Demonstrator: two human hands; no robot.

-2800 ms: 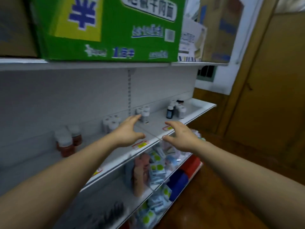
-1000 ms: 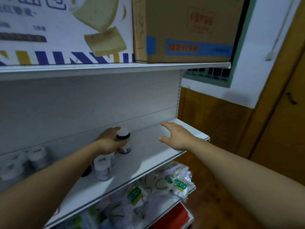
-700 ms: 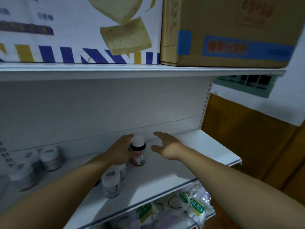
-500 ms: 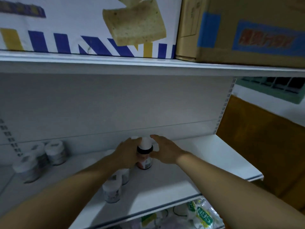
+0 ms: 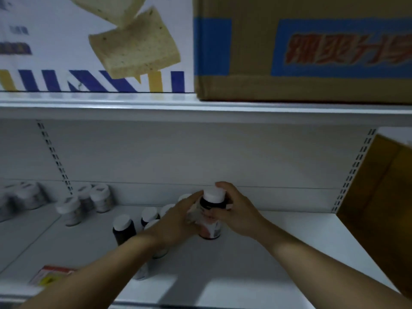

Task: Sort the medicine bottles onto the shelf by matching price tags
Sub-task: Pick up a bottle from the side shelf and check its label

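hands: left hand point(image 5: 178, 219) and right hand point(image 5: 234, 210) together, both clasped round one bottle point(image 5: 211, 230) | bottle: upright on shelf point(image 5: 278, 253), frame centre | progress: other bottles point(image 5: 123, 228) grouped at left; this one seems unplaced, price tag point(image 5: 51, 274) lower left

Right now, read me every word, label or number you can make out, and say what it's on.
Nothing reads clearly.
Cardboard box: red characters on a blue panel, too blurred.
White carton: dark print at its left, blurred.
Price tag: unreadable.
Held bottle label: unreadable.
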